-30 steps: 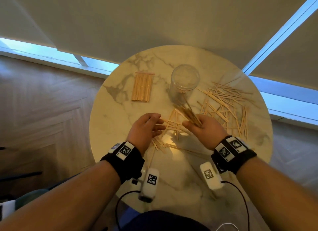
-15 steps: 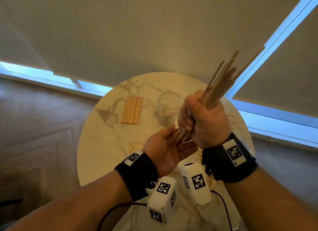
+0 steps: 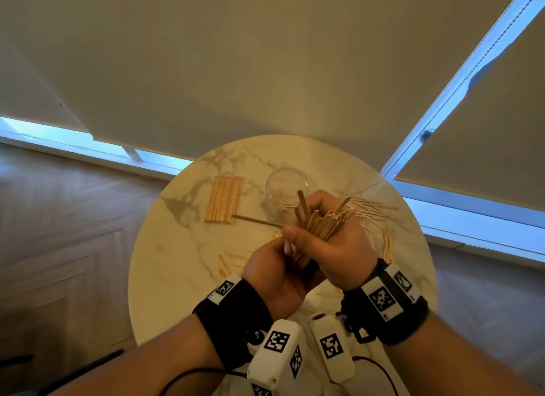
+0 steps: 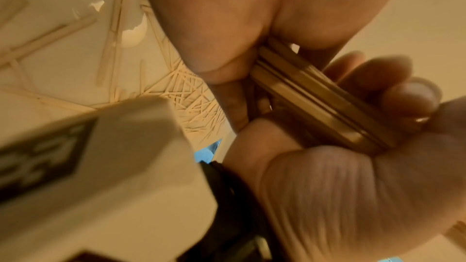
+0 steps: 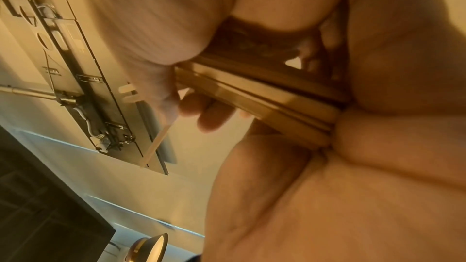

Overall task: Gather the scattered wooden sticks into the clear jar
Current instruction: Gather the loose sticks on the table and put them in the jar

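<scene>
A bundle of wooden sticks [image 3: 320,224] stands tilted above the near half of the round marble table [image 3: 177,263]. My right hand [image 3: 333,236] grips it round the middle. My left hand [image 3: 277,266] sits just below, fingers curled round the bundle's lower end [image 4: 315,95]. One stick [image 3: 256,220] pokes out sideways to the left. The clear jar [image 3: 286,192] stands upright just behind the hands; I cannot tell what is in it. Scattered sticks [image 3: 371,215] lie to the right, and a few more sticks [image 3: 233,263] lie near my left wrist.
A clear packet of sticks [image 3: 224,199] lies flat to the left of the jar. Wooden floor surrounds the table. A blind and window frame [image 3: 460,80] rise behind it. Camera boxes [image 3: 277,354] hang under both wrists.
The bundle came down from high in front of the blind to just above the table. My left hand went from an open palm under the stick ends to fingers curled round them.
</scene>
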### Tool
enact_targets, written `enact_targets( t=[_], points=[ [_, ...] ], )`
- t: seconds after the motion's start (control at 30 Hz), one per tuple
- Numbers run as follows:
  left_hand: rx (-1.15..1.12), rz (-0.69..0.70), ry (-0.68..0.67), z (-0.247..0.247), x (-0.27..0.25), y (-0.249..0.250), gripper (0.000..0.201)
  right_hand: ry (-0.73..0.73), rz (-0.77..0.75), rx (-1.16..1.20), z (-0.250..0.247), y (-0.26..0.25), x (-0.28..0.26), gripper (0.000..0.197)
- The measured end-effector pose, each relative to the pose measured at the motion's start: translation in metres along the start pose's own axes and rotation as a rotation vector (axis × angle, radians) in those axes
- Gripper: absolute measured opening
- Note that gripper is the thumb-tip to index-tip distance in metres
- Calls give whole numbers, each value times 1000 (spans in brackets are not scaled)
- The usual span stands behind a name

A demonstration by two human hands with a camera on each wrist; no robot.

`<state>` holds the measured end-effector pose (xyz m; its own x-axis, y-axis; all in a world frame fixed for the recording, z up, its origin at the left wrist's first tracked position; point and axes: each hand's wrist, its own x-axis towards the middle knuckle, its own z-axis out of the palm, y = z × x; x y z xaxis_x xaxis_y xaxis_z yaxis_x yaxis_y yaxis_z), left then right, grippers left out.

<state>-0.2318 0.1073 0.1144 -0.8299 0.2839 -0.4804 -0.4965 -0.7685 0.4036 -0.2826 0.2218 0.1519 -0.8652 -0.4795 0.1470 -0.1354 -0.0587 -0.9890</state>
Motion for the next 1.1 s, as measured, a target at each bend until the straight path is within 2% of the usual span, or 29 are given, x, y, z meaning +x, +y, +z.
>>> enact_targets(
  t=[0.07, 0.13, 0.2, 0.3, 0.37, 0.43, 0.53, 0.63, 0.7, 0.87, 0.97, 1.1],
  points=[
    [-12, -8, 10, -2, -1, 0, 44, -23, 29, 47, -1, 1, -1, 15],
    [-21, -8, 16, -1, -3, 0, 42, -25, 65, 30, -1, 3, 0, 21],
    [-24, -8, 25, -1, -6, 1, 41, -19, 90, -6, 1, 6, 2, 20],
    [-22, -1, 31, -4, -7, 1, 47, -19, 135, -24, 6, 12, 5, 11],
    [32, 9, 59, -8, -8, 6, 49, -17, 158, 8, 7, 17, 6, 16],
    [176, 92, 141, -14, -10, 15, 46, -16, 177, 79, 5, 23, 5, 22],
    [385, 310, 234, -16, -16, 34, 41, -57, 291, 133, -2, 31, 3, 25],
    [608, 551, 198, -8, -20, 53, 39, -118, 450, 50, -3, 36, 0, 32],
    [810, 635, 166, -4, -20, 59, 40, -147, 507, 34, 0, 38, 0, 34],
    [1156, 600, 190, 0, -14, 59, 42, -214, 572, -20, 5, 50, 3, 42],
    [1248, 560, 201, -5, -10, 62, 40, -234, 623, -22, 4, 51, 5, 32],
    [1471, 452, 82, -16, -3, 69, 40, -216, 684, 10, 4, 57, 9, 31]
  ],
)
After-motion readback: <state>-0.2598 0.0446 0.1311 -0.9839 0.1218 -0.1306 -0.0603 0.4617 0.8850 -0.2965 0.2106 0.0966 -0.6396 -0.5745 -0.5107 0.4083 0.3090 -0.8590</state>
